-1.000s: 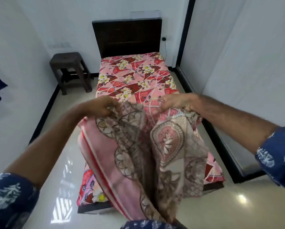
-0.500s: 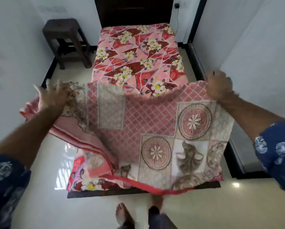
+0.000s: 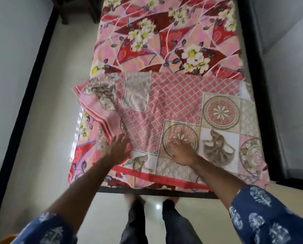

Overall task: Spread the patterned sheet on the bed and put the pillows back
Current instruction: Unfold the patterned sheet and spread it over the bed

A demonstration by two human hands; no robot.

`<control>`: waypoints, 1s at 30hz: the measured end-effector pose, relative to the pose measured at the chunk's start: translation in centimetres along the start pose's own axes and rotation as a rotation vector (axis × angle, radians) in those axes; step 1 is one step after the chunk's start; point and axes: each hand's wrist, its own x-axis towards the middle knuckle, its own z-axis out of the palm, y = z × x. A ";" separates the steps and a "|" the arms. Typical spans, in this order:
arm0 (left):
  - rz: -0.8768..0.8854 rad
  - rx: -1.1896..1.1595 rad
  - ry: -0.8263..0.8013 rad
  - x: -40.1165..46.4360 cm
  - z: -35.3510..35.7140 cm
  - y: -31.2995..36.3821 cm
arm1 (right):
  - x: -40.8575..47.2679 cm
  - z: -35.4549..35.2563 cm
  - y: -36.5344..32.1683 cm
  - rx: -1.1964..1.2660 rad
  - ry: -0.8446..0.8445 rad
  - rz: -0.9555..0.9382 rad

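Note:
The patterned sheet (image 3: 173,103), pink lattice with beige medallion squares and a red border, lies still partly folded across the foot end of the bed (image 3: 166,37), whose mattress shows a red and pink flower print. Its left part is bunched and hangs over the bed's left edge. My left hand (image 3: 116,148) hovers flat over the sheet's left fold, fingers spread. My right hand (image 3: 181,152) rests on a round medallion, fingers curled down onto the cloth; whether it pinches the cloth I cannot tell. No pillows are in view.
The bed's dark frame (image 3: 154,191) runs along the foot edge just in front of my feet (image 3: 134,201). Glossy floor (image 3: 46,120) lies to the left, with a dark stool leg (image 3: 64,16) at the top left. A black-trimmed wall (image 3: 263,85) closes in on the right.
The sheet went from bunched between my hands to pulled wide in the air, then laid on the foot of the bed. Both hands have let go of its corners and come down near its front edge.

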 end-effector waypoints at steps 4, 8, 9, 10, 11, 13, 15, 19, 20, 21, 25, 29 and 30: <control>-0.344 -0.404 0.215 1.4 7.3 -1.5 | 3.3 4.9 -2.4 0.026 0.101 -0.088; -0.590 -0.794 0.413 2.2 10.9 -3.9 | 6.8 7.9 -7.2 0.013 0.352 -0.182; -0.565 -0.896 0.431 2.4 11.4 -4.7 | 7.6 8.1 -8.8 0.038 0.375 -0.199; -0.520 -1.029 0.426 2.5 11.6 -5.3 | 8.5 8.2 -10.5 0.081 0.373 -0.214; -0.475 -1.152 0.391 2.6 11.7 -5.6 | 9.2 8.0 -12.1 0.162 0.362 -0.224; -0.418 -1.359 0.307 2.8 11.6 -6.4 | 10.8 7.6 -15.5 0.415 0.334 -0.190; -0.385 -1.525 0.252 2.9 10.9 -7.3 | 12.3 7.2 -18.3 0.614 0.358 -0.039; -0.201 -1.548 0.105 2.3 9.4 -9.1 | 13.6 6.0 -20.8 0.728 0.394 0.198; -0.164 -1.567 0.094 2.0 9.1 -9.5 | 13.5 5.4 -21.3 0.773 0.397 0.215; -0.138 -1.578 0.107 1.8 8.7 -9.7 | 13.3 4.8 -21.8 0.822 0.403 0.201; -0.130 -1.856 0.174 -0.1 7.8 -12.7 | 11.9 2.8 -26.6 0.898 0.438 -0.062; -0.089 -2.037 0.285 -3.0 7.2 -18.6 | 12.7 1.3 -32.1 1.084 0.035 -0.368; -0.098 -2.045 0.376 -3.4 7.3 -20.6 | 13.4 1.3 -33.3 1.154 -0.048 -0.406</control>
